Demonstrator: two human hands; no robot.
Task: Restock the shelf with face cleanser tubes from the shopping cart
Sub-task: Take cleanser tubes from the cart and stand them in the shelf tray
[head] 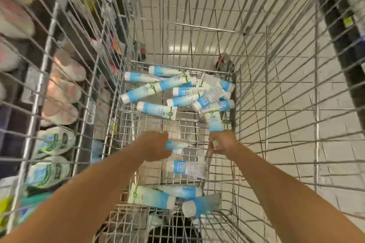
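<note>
While the shelf (59, 104) left of the shopping cart (177, 64) awaits stock, the job looks far from finished: inside the cart the left hand (156, 146) curls round a blurred tube (177, 145), many face cleanser tubes (177, 89) lie across the cart's floor, and the right hand (223, 142) grips a second tube (214, 122) by the cart's right wall.

Pink-white packs (65, 69) lie beside green-white pouches (53, 142), pale tiled floor (335, 154) beyond
</note>
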